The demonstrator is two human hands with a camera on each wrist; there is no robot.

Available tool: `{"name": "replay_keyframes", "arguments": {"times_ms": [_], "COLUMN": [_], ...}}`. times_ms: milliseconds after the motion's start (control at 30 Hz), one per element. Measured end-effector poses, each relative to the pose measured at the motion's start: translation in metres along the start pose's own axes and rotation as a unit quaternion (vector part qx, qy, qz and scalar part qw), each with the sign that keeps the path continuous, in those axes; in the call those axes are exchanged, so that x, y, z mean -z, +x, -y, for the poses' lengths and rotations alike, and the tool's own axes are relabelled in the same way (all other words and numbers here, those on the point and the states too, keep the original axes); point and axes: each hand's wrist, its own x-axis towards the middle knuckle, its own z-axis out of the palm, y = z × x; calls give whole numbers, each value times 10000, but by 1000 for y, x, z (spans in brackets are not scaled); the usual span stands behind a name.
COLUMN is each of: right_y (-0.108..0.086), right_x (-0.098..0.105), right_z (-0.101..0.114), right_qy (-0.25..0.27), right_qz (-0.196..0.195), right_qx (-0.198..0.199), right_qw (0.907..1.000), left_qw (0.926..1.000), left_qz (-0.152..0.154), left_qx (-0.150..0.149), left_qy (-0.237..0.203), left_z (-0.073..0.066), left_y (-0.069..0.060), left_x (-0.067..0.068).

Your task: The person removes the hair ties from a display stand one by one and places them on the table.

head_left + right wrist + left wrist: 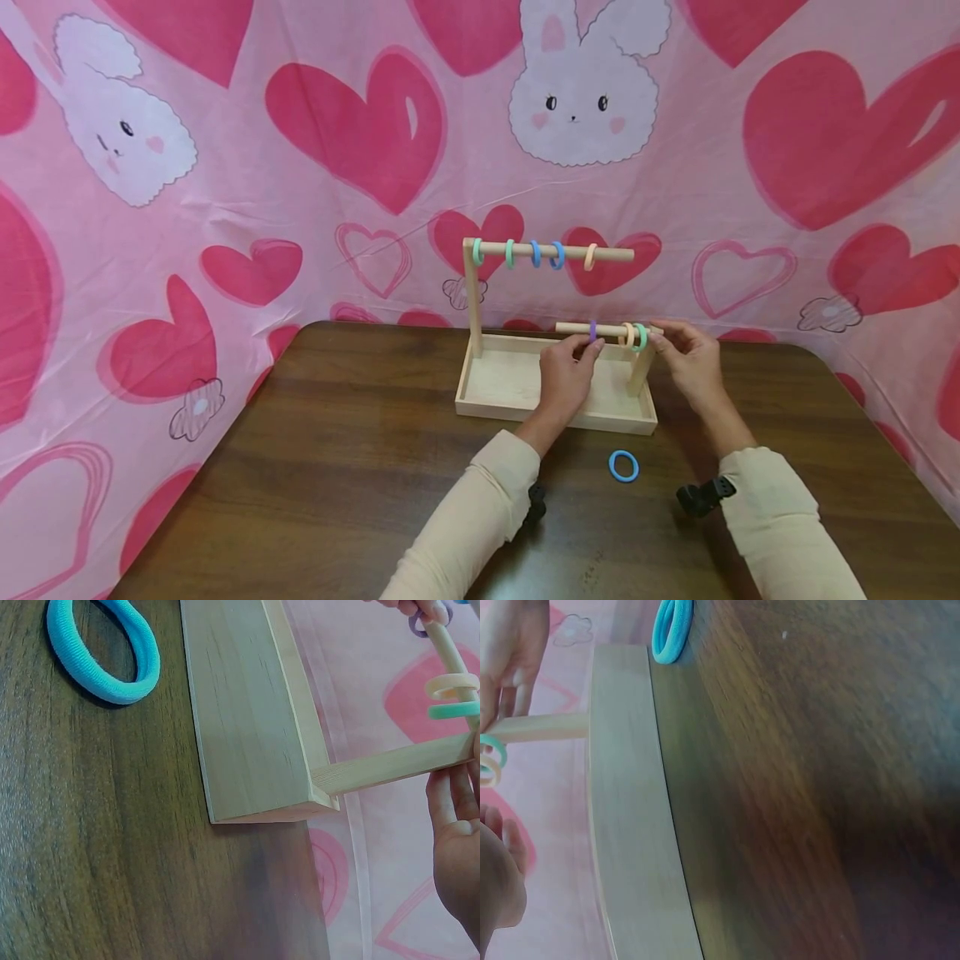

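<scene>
Tabletop (322,467) bears unreadable marks (592,568); left hand (564,375) pinches purple ring (593,330).

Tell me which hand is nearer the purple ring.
Left. The left hand pinches the purple ring on the lower bar; the right hand is apart from it, at the post, past the green ring.

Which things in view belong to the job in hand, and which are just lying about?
Part of the job:
- purple ring, pinched by the left hand
- wooden rack, held by the right hand
- other rings on its bars
- loose blue ring, probably; it resembles the others

Just around:
- table
- heart-patterned cloth
</scene>
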Motion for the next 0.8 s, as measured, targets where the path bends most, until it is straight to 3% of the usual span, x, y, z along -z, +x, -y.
{"name": "replay_keyframes", "arguments": {"times_ms": [500, 800], "right_y": [-1, 0], "right_x": [2, 2], "right_z": [2, 1], "right_qy": [-95, -193], "right_qz": [58, 35], "right_qx": [-41, -103], "right_qw": [9999, 9998], "left_qw": [9994, 9992], "left_qz": [17, -18], "left_qx": [337, 192], "left_qy": [-101, -356], "left_z": [1, 5], "left_y": [3, 2], "left_x": [11, 16]}}
